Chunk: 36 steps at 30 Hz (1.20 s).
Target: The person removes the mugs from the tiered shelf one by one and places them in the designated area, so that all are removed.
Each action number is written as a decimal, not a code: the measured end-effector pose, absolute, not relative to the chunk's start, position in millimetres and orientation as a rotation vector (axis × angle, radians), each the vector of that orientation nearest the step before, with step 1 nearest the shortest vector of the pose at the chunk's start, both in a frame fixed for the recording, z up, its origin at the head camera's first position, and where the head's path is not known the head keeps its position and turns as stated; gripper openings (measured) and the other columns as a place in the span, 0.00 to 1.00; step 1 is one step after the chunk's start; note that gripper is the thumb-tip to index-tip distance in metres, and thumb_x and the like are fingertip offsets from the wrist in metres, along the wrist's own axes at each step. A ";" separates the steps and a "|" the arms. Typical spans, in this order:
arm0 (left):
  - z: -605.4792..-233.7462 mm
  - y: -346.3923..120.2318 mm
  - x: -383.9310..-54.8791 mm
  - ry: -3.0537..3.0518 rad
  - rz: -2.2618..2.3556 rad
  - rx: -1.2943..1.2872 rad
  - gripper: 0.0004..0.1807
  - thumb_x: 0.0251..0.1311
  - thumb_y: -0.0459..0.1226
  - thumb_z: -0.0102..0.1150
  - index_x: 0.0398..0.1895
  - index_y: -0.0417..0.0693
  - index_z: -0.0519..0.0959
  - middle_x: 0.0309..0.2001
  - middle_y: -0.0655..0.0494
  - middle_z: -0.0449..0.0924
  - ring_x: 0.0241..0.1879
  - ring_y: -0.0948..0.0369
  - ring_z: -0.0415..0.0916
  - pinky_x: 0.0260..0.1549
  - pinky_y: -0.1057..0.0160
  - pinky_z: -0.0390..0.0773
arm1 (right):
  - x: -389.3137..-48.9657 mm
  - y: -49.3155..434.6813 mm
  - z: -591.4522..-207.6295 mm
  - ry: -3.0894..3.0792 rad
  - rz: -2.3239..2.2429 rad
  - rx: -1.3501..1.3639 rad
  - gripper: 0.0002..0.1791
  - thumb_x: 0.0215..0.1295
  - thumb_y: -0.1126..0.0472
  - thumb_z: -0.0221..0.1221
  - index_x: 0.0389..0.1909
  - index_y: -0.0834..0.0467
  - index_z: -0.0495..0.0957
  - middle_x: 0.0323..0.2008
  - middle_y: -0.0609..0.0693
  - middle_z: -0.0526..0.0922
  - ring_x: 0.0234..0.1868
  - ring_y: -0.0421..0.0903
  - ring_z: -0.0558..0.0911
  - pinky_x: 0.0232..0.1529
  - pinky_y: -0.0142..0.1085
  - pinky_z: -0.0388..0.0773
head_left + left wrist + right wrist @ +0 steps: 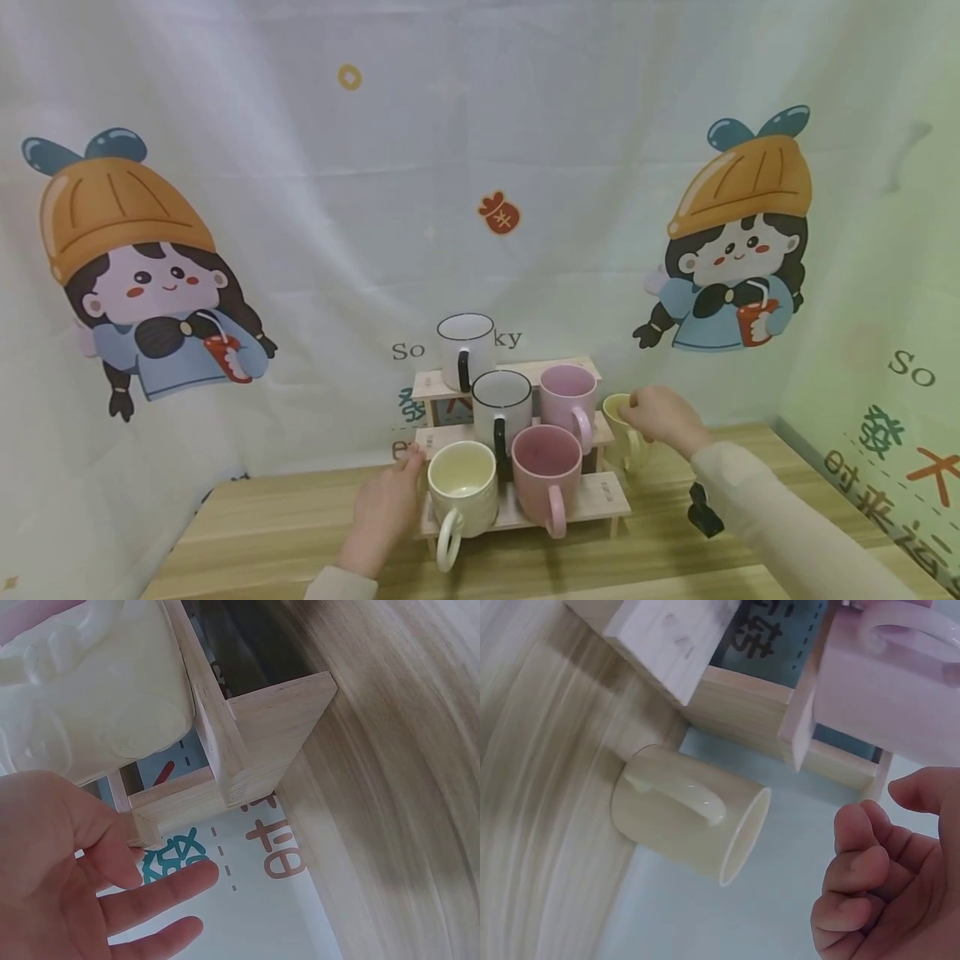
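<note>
Left hand [386,504] empty, loosely spread beside rack [602,493]; right hand [666,421] empty, loosely curled near yellow mug [679,832], upright on table [300,521] right of rack; other mugs [513,418] tiered, handles [556,512] forward, probably for easy grasp

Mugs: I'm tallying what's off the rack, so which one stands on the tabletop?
The yellow mug by the right hand; the other five mugs stand on the wooden rack.

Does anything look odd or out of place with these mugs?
Just one: a pale yellow mug stands upright on the table beside the tiered wooden stand, while the five other mugs sit on its steps. Nothing looks spilled or damaged.
</note>
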<state>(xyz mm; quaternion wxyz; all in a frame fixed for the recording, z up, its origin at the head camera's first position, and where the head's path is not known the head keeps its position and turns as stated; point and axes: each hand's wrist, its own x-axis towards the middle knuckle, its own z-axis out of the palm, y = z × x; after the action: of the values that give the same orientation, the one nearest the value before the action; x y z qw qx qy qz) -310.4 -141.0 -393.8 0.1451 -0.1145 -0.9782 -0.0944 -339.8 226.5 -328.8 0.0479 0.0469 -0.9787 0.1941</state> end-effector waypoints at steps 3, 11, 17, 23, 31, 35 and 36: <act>-393.6 -140.8 -309.9 -2.828 -0.265 -0.326 0.29 0.52 0.25 0.52 0.62 0.43 0.71 0.66 0.45 0.69 0.25 0.52 0.76 0.12 0.66 0.70 | -337.8 223.7 -324.4 -2.981 0.610 0.140 0.15 0.62 0.55 0.50 0.19 0.57 0.71 0.16 0.49 0.73 0.18 0.44 0.72 0.19 0.33 0.64; -391.0 -140.5 -308.5 -2.817 -0.272 -0.338 0.29 0.51 0.24 0.52 0.61 0.43 0.72 0.65 0.44 0.69 0.27 0.51 0.78 0.10 0.69 0.68 | -335.5 212.0 -311.9 -2.991 0.632 0.152 0.18 0.63 0.53 0.50 0.15 0.56 0.69 0.14 0.48 0.72 0.18 0.44 0.71 0.20 0.33 0.64; -388.9 -140.1 -307.5 -2.825 -0.279 -0.326 0.28 0.53 0.24 0.50 0.61 0.43 0.72 0.65 0.44 0.69 0.22 0.54 0.74 0.10 0.68 0.68 | -334.6 203.7 -305.1 -2.991 0.689 0.139 0.17 0.64 0.53 0.50 0.17 0.57 0.71 0.15 0.49 0.73 0.18 0.44 0.71 0.19 0.32 0.63; -387.4 -139.4 -307.6 -2.847 -0.285 -0.313 0.28 0.54 0.24 0.50 0.62 0.43 0.71 0.66 0.45 0.68 0.17 0.59 0.67 0.10 0.70 0.66 | -333.5 196.9 -296.0 -2.980 0.730 0.127 0.18 0.66 0.52 0.50 0.22 0.59 0.75 0.16 0.49 0.74 0.18 0.43 0.71 0.18 0.31 0.64; -387.4 -139.5 -308.7 -2.855 -0.275 -0.311 0.28 0.55 0.24 0.48 0.62 0.42 0.71 0.67 0.44 0.68 0.25 0.52 0.76 0.10 0.66 0.69 | -331.5 184.5 -283.8 -2.977 0.755 0.127 0.18 0.67 0.53 0.50 0.27 0.62 0.77 0.16 0.49 0.74 0.17 0.43 0.71 0.18 0.31 0.64; -389.4 -138.4 -309.0 -2.860 -0.277 -0.316 0.28 0.55 0.24 0.48 0.63 0.42 0.71 0.67 0.45 0.67 0.28 0.50 0.78 0.11 0.67 0.68 | -329.8 177.7 -281.1 -2.979 0.750 0.135 0.16 0.68 0.54 0.50 0.31 0.63 0.78 0.16 0.50 0.74 0.17 0.43 0.70 0.17 0.30 0.64; -389.9 -138.1 -309.0 -2.863 -0.279 -0.314 0.28 0.55 0.24 0.48 0.63 0.42 0.71 0.67 0.45 0.67 0.27 0.52 0.77 0.10 0.67 0.68 | -329.6 176.3 -280.6 -2.978 0.745 0.140 0.16 0.68 0.54 0.50 0.31 0.62 0.78 0.16 0.50 0.74 0.17 0.43 0.70 0.17 0.30 0.64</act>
<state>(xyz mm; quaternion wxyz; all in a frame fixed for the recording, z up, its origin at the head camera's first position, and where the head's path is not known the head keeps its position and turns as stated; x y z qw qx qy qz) -309.0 -138.1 -389.9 0.1237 -0.1078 -0.9818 -0.0956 -329.6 176.3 -280.6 0.0345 0.0457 -0.9685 0.2423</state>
